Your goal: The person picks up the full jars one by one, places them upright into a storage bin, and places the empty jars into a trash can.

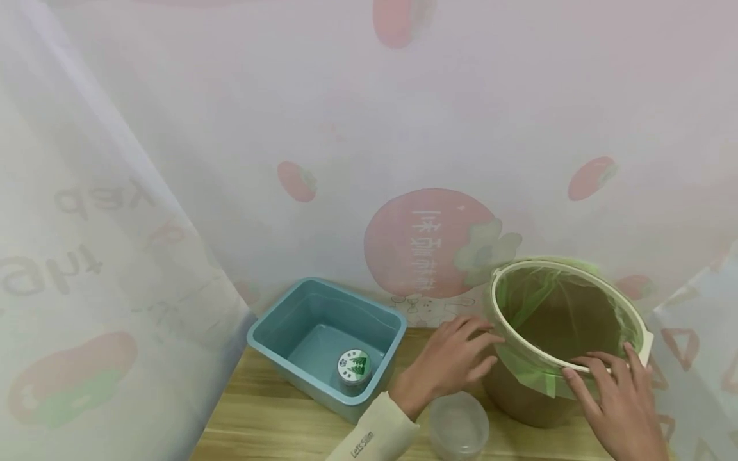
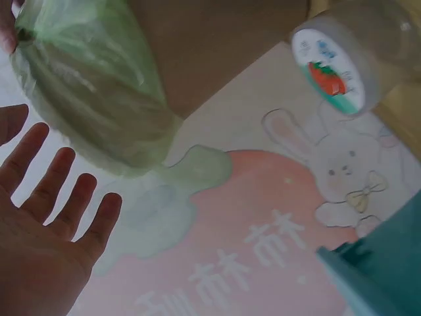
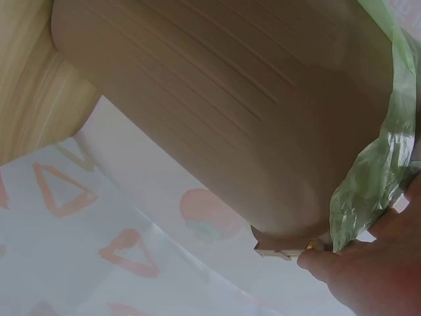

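Note:
A brown trash can [image 1: 533, 403] stands at the right, lined with a green bag [image 1: 536, 371] under a cream rim ring [image 1: 501, 314]. My right hand [image 1: 625, 400] holds the ring's near right side, fingers bent over it; in the right wrist view this hand [image 3: 378, 266] sits beside the bag's folded edge [image 3: 368, 191]. My left hand [image 1: 452, 358] hovers at the can's left side, holding nothing. Its fingers are spread and loosely straight in the left wrist view, where the hand [image 2: 49, 224] is apart from the bag [image 2: 99, 99].
A blue rectangular basin [image 1: 277, 346] stands left on the wooden table [image 1: 254, 410], with a round tub [image 1: 353, 366] with a green and white lid inside. Near the front is a clear plastic tub [image 1: 459, 422]. Cloth walls [image 1: 346, 128] printed with strawberries close in behind and at the sides.

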### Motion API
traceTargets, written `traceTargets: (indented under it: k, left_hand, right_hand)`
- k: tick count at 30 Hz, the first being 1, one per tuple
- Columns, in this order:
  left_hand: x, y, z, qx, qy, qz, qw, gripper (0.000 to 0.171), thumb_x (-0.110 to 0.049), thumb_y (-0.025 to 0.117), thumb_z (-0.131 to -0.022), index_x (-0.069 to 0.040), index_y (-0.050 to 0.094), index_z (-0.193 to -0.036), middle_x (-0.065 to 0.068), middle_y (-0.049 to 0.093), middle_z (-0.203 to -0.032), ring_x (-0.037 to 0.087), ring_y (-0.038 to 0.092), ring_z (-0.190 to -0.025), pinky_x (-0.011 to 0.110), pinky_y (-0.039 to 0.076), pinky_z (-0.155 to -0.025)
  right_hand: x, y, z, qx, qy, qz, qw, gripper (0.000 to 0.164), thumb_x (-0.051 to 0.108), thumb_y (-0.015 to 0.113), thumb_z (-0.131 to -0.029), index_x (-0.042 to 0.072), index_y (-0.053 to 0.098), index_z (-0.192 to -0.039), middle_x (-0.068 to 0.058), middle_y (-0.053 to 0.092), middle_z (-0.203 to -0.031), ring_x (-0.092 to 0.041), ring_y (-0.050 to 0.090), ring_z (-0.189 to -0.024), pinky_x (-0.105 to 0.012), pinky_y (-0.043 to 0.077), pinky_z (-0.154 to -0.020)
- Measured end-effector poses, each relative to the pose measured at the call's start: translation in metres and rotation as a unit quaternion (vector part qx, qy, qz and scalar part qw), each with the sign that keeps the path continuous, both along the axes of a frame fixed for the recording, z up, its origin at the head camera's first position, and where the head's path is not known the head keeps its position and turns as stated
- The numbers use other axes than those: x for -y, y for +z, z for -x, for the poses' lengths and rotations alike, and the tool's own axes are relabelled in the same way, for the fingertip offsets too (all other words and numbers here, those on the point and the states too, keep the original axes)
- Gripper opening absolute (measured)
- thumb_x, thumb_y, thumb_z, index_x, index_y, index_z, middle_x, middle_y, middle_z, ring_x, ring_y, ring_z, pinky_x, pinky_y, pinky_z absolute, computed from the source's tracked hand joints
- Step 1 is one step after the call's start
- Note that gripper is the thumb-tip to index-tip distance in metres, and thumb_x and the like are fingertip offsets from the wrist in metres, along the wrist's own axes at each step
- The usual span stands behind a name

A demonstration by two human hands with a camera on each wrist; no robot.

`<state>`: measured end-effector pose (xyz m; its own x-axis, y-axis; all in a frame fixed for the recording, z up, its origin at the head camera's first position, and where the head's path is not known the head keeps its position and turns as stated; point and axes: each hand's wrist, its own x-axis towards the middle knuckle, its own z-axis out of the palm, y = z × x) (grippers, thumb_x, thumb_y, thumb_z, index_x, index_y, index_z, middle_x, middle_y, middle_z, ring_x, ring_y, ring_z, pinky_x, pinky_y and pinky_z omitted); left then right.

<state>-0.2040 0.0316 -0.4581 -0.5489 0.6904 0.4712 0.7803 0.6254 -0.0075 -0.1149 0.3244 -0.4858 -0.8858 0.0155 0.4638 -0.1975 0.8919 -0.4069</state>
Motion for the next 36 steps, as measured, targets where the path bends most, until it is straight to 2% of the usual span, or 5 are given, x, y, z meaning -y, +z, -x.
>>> traceTargets:
  k: [8, 15, 18, 23, 36]
  left_hand:
    - [0.009, -0.037, -0.016, 0.061, 0.015, 0.042, 0.9971, 0.040, -0.053, 0.052, -0.114, -0.038, 0.063, -0.149, -0.007, 0.054, -0.162, 0.021, 0.046, -0.156, 0.042, 0.050, -0.119]
    - [0.011, -0.071, -0.024, 0.042, 0.015, 0.063, 0.9970, 0.047, -0.063, 0.051, -0.110, -0.039, 0.062, -0.150, -0.005, 0.052, -0.162, 0.022, 0.048, -0.152, 0.042, 0.046, -0.122]
    - [0.012, -0.083, -0.026, 0.059, 0.017, 0.065, 0.9960, 0.048, -0.064, 0.051, -0.110, -0.040, 0.061, -0.151, -0.006, 0.050, -0.163, 0.021, 0.047, -0.152, 0.043, 0.046, -0.122]
    - [0.015, -0.097, -0.029, 0.096, 0.016, 0.060, 0.9935, 0.049, -0.064, 0.053, -0.109, -0.040, 0.061, -0.151, -0.006, 0.049, -0.164, 0.022, 0.045, -0.154, 0.044, 0.047, -0.121]
    - [0.017, -0.126, -0.034, 0.084, 0.024, 0.057, 0.9945, 0.053, -0.071, 0.056, -0.104, -0.043, 0.064, -0.148, -0.004, 0.052, -0.162, 0.024, 0.046, -0.153, 0.048, 0.046, -0.120]
  right_hand:
    - [-0.001, 0.001, -0.001, -0.001, -0.001, -0.005, 1.000, 0.033, 0.034, 0.063, -0.112, 0.003, 0.068, -0.124, -0.036, 0.055, -0.137, -0.061, 0.010, -0.161, -0.088, -0.005, -0.122]
    - [-0.001, 0.000, 0.001, -0.021, 0.002, -0.010, 1.000, 0.031, 0.033, 0.066, -0.111, 0.004, 0.069, -0.122, -0.034, 0.057, -0.134, -0.059, 0.017, -0.159, -0.088, -0.002, -0.122]
    - [-0.002, -0.001, 0.001, -0.027, 0.002, -0.010, 1.000, 0.030, 0.033, 0.067, -0.110, 0.005, 0.070, -0.121, -0.034, 0.057, -0.133, -0.059, 0.018, -0.158, -0.088, -0.001, -0.122]
    - [-0.002, -0.001, 0.000, -0.019, 0.000, -0.007, 1.000, 0.030, 0.033, 0.066, -0.111, 0.005, 0.069, -0.122, -0.034, 0.056, -0.134, -0.059, 0.015, -0.160, -0.088, -0.003, -0.122]
    - [0.000, -0.001, 0.000, -0.009, -0.004, -0.006, 1.000, 0.032, 0.033, 0.065, -0.111, 0.004, 0.068, -0.123, -0.034, 0.055, -0.136, -0.059, 0.014, -0.161, -0.088, -0.002, -0.122]
